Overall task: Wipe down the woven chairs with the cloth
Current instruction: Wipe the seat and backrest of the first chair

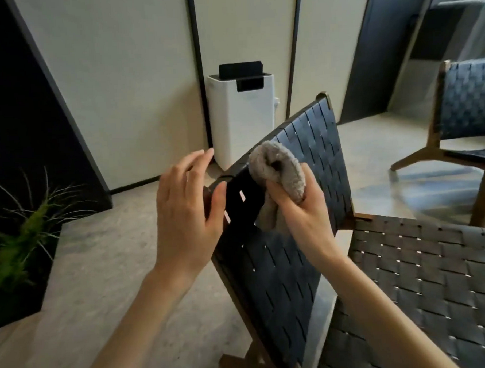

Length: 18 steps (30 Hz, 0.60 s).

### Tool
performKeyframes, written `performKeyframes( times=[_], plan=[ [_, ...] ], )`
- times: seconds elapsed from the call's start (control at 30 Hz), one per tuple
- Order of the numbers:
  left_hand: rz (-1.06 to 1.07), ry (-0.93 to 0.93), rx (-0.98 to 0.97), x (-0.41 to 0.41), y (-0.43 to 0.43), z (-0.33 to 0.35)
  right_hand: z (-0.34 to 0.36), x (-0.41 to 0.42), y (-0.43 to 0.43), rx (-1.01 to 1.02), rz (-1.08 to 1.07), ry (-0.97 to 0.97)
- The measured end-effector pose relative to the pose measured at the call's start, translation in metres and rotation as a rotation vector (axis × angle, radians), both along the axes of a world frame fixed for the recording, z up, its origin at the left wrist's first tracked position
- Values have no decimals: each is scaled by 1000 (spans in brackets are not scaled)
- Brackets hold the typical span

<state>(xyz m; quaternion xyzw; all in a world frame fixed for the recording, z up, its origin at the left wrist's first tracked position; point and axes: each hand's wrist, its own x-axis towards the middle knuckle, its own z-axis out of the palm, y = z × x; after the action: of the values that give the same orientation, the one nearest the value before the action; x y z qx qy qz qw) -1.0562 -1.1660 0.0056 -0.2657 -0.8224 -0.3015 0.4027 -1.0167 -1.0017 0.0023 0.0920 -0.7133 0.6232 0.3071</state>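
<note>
Right, one grey fleecy cloth (pixel 279 168), bunched and looped, sits on the top edge of the near chair (pixel 312 153). The right hand (pixel 303 209) grips it, fingers curled round the folds. The left hand (pixel 186 203) is spread wide with fingers straight and its thumb at the frame's wooden corner. Flat black straps in a basket weave fill the back, greyer ones the seat (pixel 434 286). A second chair (pixel 468 104) of the same weave stands well apart on the right. Behind are one boxy white appliance (pixel 241 122) and one spiky plant (pixel 23 229).
</note>
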Motion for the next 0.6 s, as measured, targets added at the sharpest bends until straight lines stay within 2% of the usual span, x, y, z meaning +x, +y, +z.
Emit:
performKeyframes(
  times=[0.07,0.13,0.23,0.37,0.47,0.6],
  plan=[
    [-62,-50,134,-4,-2,-13,-9,-12,-22,170,63,36],
    [-195,-111,319,-2,-1,-27,-20,-21,-33,302,-28,57],
    [-370,-189,498,0,0,-41,-28,-29,-33,230,-92,93],
    [-391,-96,575,0,6,-46,-34,-39,-34,406,-222,171],
    [-437,-102,657,-2,16,-53,-56,-35,-40,344,-292,199],
    [-468,-167,762,0,28,-66,-93,-21,-35,312,-277,207]
  ],
)
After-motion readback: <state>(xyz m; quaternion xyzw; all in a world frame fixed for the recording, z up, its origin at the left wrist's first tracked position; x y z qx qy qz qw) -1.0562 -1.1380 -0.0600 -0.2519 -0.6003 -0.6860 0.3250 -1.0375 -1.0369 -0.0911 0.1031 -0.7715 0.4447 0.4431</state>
